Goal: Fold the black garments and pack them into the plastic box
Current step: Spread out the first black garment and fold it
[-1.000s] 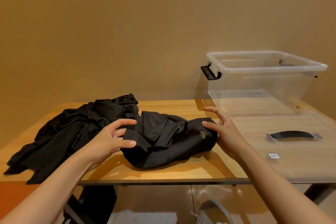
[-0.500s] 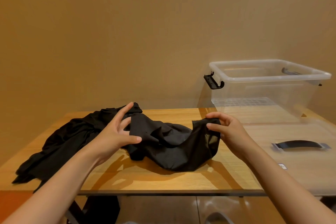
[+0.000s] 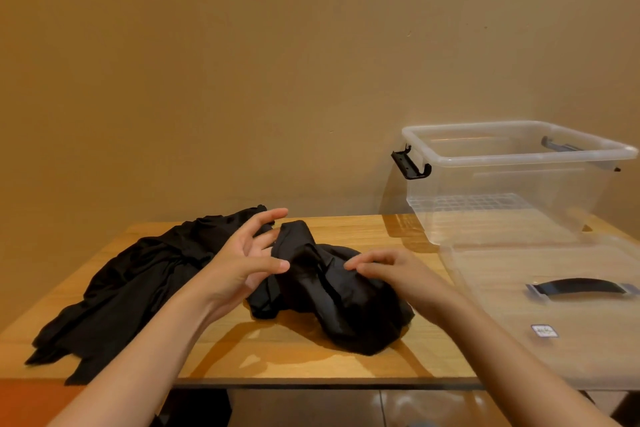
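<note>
From the head view, both forearms are seen reaching forward over the light wooden table [image 3: 311, 366]. The left hand [image 3: 246, 262] is held upright, palm turned to the right, with its fingers [image 3: 273, 217] spread and nearly straight; nothing is gripped, and a raised fold of the crumpled black garment [image 3: 346, 305] lies against their tips. The right hand [image 3: 391, 274] is turned palm down, its fingertips [image 3: 353, 265] bunched together and pinching the top of that garment, which is heaped at the table's middle. A second black garment [image 3: 138, 288] is spread just beside it on the left. The clear plastic box [image 3: 519, 159] stands open at the far right, with the clear plastic lid [image 3: 554, 357] laid flat in front of it.
</note>
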The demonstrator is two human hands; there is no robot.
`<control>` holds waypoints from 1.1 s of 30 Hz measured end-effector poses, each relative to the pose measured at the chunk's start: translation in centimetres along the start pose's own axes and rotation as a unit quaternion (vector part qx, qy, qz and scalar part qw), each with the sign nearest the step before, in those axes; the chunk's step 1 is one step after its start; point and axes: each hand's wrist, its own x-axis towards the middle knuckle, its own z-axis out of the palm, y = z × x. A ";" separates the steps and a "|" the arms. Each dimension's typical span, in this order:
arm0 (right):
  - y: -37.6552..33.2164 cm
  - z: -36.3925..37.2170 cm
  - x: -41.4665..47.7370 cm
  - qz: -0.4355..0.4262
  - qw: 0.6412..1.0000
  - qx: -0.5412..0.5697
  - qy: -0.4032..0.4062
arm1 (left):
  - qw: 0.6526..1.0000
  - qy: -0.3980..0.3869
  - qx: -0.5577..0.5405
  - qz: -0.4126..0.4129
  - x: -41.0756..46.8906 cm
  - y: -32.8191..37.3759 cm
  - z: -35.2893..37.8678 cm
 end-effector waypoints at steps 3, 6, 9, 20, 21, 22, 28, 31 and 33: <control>-0.3 2.6 0.5 0.043 0.997 0.019 -0.056 | 0.999 -0.029 -0.029 0.003 0.5 -0.4 0.8; -0.9 3.9 1.0 0.037 0.986 0.125 -0.105 | 0.999 -0.047 -0.019 0.004 0.8 -0.7 1.2; -1.4 4.1 1.2 0.009 0.973 0.217 -0.084 | 0.999 -0.040 -0.014 -0.007 1.0 -1.0 1.0; -1.3 2.5 1.6 -0.036 0.973 0.225 -0.035 | 0.992 0.025 0.031 -0.117 0.5 -2.9 0.6; -1.3 2.4 1.6 -0.034 0.973 0.227 -0.034 | 0.991 0.017 0.039 -0.129 0.4 -3.1 0.7; -1.3 2.3 1.7 -0.032 0.971 0.233 -0.034 | 0.989 0.012 0.044 -0.137 0.3 -3.2 0.7; -0.9 2.0 2.3 -0.011 0.971 0.237 -0.028 | 0.995 0.008 0.013 -0.099 0.3 -3.4 0.5; -0.8 2.0 2.1 -0.004 0.968 0.245 -0.046 | 0.998 0.022 -0.011 -0.053 0.6 -2.6 0.7; -0.6 2.0 2.0 -0.007 0.974 0.216 -0.064 | 0.999 0.025 -0.012 -0.037 0.8 -2.1 0.9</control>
